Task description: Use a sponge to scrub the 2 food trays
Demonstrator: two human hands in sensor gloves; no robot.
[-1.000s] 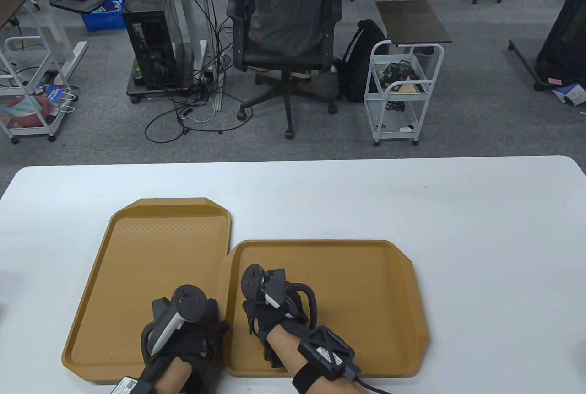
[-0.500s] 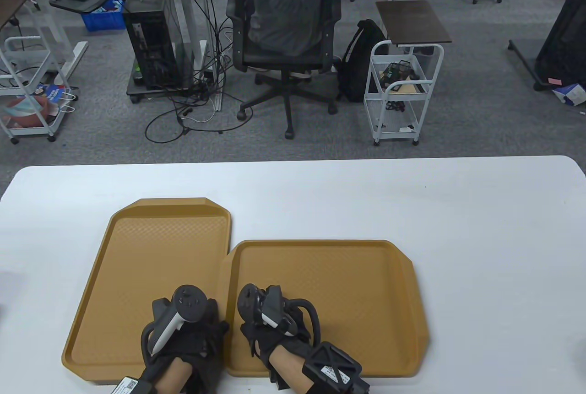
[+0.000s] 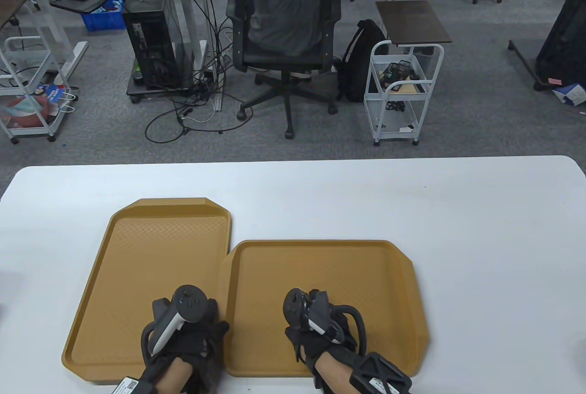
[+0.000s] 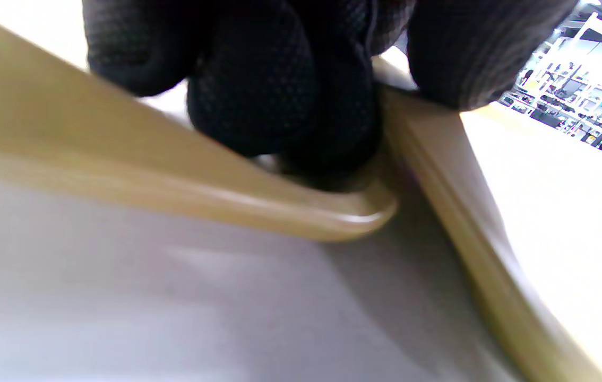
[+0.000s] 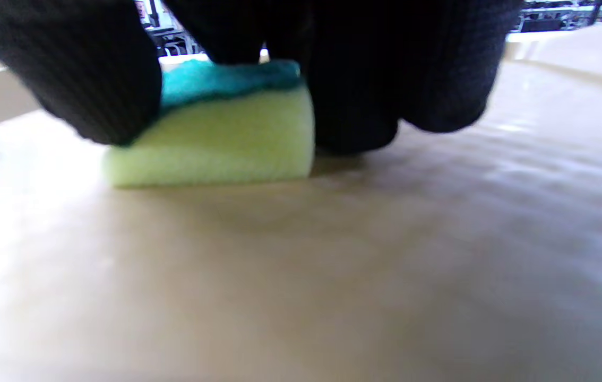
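Note:
Two tan food trays lie side by side on the white table: the left tray [image 3: 155, 247] and the right tray [image 3: 348, 270]. My right hand [image 3: 316, 325] is low over the near middle of the right tray's floor [image 5: 333, 254]. Its fingers [image 5: 88, 79] grip a yellow sponge with a teal top [image 5: 216, 143], which sits flat on that floor. The table view hides the sponge under the hand. My left hand [image 3: 194, 334] rests at the near right corner of the left tray [image 4: 333, 212], its curled fingers [image 4: 274, 85] clamped over the rim beside the right tray's rim [image 4: 460, 207].
The white table [image 3: 480, 238] stretches bare to the right and behind the trays. Beyond its far edge, on the floor, stand an office chair [image 3: 286, 32], a white wire cart [image 3: 403, 87] and a computer tower [image 3: 149, 46].
My right hand has slid with the sponge from the right tray's near left part rightward to its near middle. The left hand and both trays have stayed put.

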